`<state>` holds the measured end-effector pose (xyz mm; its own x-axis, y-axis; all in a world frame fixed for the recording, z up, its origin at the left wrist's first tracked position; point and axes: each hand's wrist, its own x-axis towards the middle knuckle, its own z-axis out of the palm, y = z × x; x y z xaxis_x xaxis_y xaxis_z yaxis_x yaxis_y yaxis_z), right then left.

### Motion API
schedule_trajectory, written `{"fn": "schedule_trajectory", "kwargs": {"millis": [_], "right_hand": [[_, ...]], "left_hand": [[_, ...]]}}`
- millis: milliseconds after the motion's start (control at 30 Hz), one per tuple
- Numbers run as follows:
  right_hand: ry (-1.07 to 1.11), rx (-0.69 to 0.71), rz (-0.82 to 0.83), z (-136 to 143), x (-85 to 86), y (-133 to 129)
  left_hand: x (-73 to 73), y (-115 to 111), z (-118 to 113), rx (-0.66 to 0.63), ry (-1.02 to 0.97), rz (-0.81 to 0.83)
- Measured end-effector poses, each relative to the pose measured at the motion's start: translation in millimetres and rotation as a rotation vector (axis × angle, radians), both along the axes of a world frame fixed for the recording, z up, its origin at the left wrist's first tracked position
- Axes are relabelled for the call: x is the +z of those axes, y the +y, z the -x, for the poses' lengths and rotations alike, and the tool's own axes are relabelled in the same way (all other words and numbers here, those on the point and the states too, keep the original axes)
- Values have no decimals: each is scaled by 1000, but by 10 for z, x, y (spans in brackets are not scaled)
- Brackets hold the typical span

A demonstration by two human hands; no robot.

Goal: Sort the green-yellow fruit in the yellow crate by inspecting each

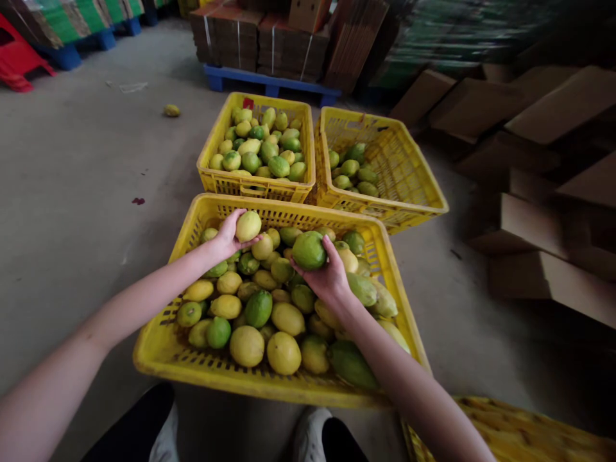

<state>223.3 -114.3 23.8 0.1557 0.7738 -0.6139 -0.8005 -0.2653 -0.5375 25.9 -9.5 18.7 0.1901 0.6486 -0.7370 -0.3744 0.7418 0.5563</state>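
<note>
Over the near yellow crate [260,380], both of my hands hold fruit. My left hand [231,232] is closed round a pale yellow lemon [249,226] toward the crate's far left side. A larger green lemon [308,250] rests in my right hand [330,274], with the thumb along its right side. Below them the crate is full of loose yellow and green lemons [287,319] of mixed sizes. My right forearm covers part of the fruit on the right.
Behind stand a yellow crate full of lemons [250,146] and a tilted crate [404,160] with several green ones. Open cardboard boxes [524,218] lie at right. Flattened cartons sit on a blue pallet [269,83]. One lemon [171,110] lies on the floor, and a red stool [19,58] stands far left.
</note>
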Motion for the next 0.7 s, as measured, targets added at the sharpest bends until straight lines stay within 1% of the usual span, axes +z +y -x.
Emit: {"fn": "schedule_trajectory", "kwargs": {"millis": [67,200,300,433,500,567,633,700], "right_hand": [[15,15,32,-11,-10,-3],[40,24,55,-41,-70,-9],[74,77,4,-56,-127,-7],[92,115,-41,-67,-168,0],[80,115,-18,-71,-162,-1],[82,135,-6,-76,-146,-8],[112,159,-29,-84,-135,-17],[152,175,-81,-94,-136,-23]], "left_hand": [[26,-6,-1,-11,3,-24],[69,-29,18,-96,-68,-69],[83,-54,16,-109,-83,-83],[81,-85,-26,-162,-57,-47],[81,-95,-51,-154,-31,-49],[77,-96,-68,-120,-26,-59],[63,-82,-69,-76,-56,-75],[36,-60,-55,-85,-69,-77]]}}
